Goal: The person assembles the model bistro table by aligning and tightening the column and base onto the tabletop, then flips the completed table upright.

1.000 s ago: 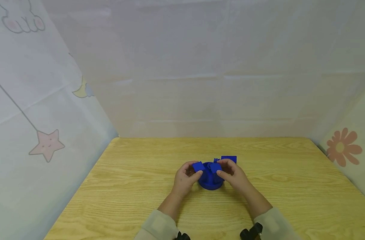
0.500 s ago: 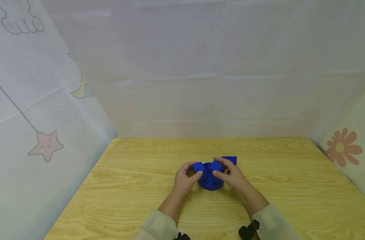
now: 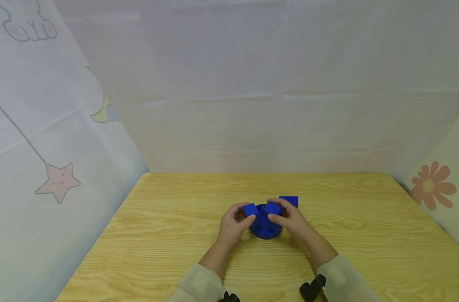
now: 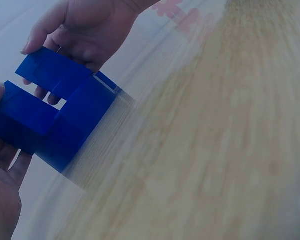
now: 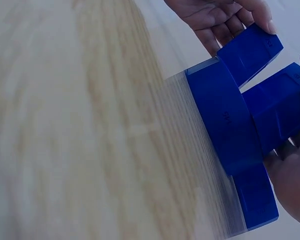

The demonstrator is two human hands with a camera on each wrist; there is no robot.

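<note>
A round blue base (image 3: 265,230) stands on the wooden table (image 3: 169,235), just in front of me. Two blue blocks stand upright on it, side by side. My left hand (image 3: 241,214) pinches the left blue block (image 3: 250,209) between thumb and fingers. My right hand (image 3: 283,214) grips the right blue block (image 3: 273,207). In the left wrist view both blocks (image 4: 52,72) rise from the base (image 4: 82,127) with a gap between them. The right wrist view shows the base (image 5: 225,120) edge-on, with the left hand (image 5: 220,17) at the far block (image 5: 250,52).
A third blue block (image 3: 289,201) lies on the table just behind my right hand. Pale fabric walls close in the table at the back and on both sides. Bare wood stretches to the left and right of my hands.
My right hand has shifted its block slightly to the left, closer to the other block. My left hand and the base have stayed put.
</note>
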